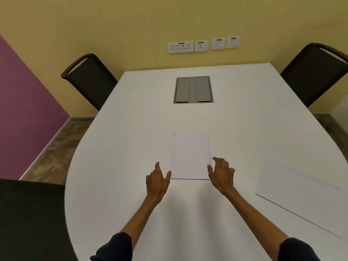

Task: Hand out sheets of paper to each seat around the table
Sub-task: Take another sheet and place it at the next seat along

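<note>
Left hand (pixel 157 178), right hand (pixel 222 174) flanking paper stack (pixel 191 155), fingers spread, holding nothing; one sheet (pixel 301 194) lying right of right hand; chairs (pixel 90 78) apparently waiting unserved.

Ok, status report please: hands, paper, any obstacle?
Left hand and right hand open, flanking paper stack. One sheet lies at right. No obstacle seen.

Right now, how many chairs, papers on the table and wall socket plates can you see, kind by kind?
Black chairs: 3
Papers on the table: 2
Wall socket plates: 4
Total: 9
</note>
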A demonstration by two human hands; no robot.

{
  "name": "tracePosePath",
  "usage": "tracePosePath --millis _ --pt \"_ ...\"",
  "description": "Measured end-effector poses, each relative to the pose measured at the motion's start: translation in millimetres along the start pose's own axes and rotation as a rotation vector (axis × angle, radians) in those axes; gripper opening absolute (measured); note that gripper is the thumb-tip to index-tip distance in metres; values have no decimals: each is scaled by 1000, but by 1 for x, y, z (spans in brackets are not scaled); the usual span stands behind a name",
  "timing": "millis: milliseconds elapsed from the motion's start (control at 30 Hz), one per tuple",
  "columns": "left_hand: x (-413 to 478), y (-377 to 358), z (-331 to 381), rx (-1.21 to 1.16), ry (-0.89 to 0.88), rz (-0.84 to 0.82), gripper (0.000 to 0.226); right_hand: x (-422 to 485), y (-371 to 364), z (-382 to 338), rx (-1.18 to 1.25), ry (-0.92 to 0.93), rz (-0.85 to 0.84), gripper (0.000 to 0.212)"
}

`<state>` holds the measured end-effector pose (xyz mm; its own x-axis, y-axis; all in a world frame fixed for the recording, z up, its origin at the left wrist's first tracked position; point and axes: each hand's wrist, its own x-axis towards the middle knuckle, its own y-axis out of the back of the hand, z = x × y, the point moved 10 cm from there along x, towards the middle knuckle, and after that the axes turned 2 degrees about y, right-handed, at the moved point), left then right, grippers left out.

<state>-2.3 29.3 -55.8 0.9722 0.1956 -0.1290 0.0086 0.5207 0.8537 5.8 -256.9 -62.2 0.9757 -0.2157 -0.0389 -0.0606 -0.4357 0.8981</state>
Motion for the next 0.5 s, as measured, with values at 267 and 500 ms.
tracePosePath --millis 267,500 --pt "56 -59 -4 108 9 -111 77 52 -47 26 -3 -108 -104 51" --pt "92 -109 -14 116 68 -227 87 67 -94 48 35 -231 -141 61"
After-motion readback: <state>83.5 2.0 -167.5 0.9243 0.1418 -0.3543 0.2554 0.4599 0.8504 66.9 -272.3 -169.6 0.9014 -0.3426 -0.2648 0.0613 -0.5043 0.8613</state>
